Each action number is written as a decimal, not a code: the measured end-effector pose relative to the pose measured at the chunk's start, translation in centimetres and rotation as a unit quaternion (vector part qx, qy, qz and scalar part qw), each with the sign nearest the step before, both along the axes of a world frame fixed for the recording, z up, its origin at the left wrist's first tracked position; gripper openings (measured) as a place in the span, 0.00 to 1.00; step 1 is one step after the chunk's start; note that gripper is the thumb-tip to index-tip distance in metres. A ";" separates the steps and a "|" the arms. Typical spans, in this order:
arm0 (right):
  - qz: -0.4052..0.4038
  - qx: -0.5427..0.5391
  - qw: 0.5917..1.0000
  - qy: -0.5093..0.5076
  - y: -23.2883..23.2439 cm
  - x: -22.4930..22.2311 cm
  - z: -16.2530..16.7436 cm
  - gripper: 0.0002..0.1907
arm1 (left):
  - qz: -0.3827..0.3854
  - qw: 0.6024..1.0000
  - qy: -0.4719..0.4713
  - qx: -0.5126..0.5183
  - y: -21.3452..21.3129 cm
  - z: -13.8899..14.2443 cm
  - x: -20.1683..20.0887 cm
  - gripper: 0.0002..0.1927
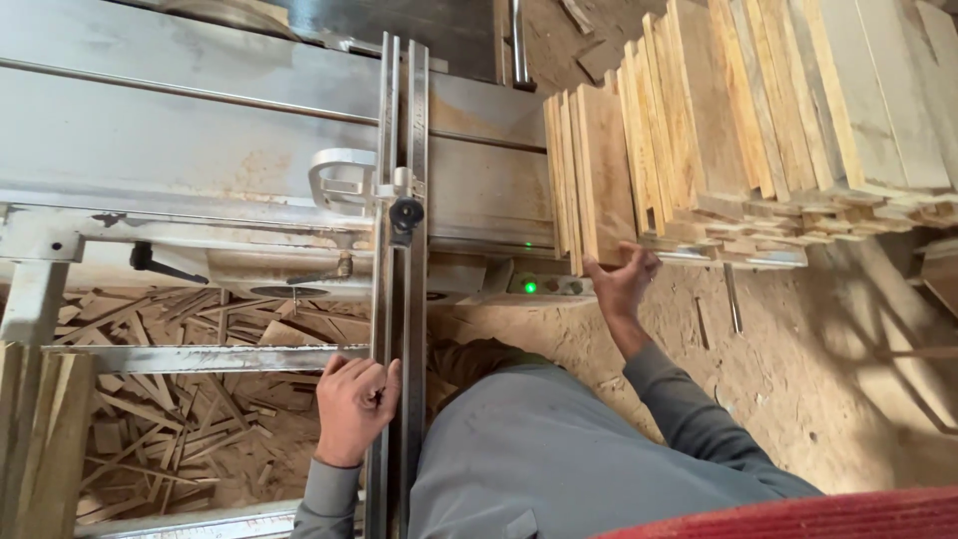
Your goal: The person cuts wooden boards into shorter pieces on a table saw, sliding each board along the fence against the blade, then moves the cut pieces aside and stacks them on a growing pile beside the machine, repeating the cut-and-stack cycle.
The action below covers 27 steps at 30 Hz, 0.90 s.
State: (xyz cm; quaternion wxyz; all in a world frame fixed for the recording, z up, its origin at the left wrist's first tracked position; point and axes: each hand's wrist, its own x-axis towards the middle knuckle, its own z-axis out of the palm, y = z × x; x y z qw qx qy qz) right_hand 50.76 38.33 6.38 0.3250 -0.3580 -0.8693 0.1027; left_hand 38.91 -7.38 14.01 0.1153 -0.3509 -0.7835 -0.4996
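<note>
The right hand's (pixel 621 282) fingertips vanish behind a plank (pixel 606 172) in the board stack (pixel 758 110), whose far boards run off the picture's edge.

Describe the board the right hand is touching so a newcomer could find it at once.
Start at the big stack of pale wooden boards on the right of the grey saw table. At the stack's left end, a few boards stand on edge. The board is the widest of these, with the right hand gripping its lower corner.

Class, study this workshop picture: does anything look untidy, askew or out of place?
Yes. Wood offcuts lie strewn in a loose heap on the floor under the saw table, left of the left hand. The stacked boards look orderly.
</note>
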 end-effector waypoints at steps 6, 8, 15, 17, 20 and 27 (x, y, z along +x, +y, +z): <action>0.029 -0.586 0.732 0.346 -1.8 -1.0 3.6 0.36 | -0.010 1.000 -0.025 -0.005 0.8 -0.4 -0.5 0.22; 0.027 -0.682 0.626 0.378 -2.3 -2.2 5.5 0.39 | -0.028 0.997 -0.072 0.021 2.0 -0.2 -1.0 0.23; 0.090 -0.794 0.500 0.332 -4.0 -7.7 11.0 0.42 | -0.135 0.953 -0.261 0.072 8.2 3.3 -6.6 0.24; 0.184 -0.794 0.496 0.298 -4.5 -10.1 11.3 0.39 | -0.159 0.949 -0.253 0.096 10.6 5.1 -10.0 0.17; 0.257 -0.773 0.508 0.278 -5.5 -14.3 10.4 0.33 | -0.220 0.932 -0.276 0.084 15.7 7.9 -15.9 0.17; 0.352 -0.607 0.666 0.253 -8.8 -24.3 6.3 0.22 | 0.016 0.985 -0.164 0.050 27.0 9.5 -26.2 0.63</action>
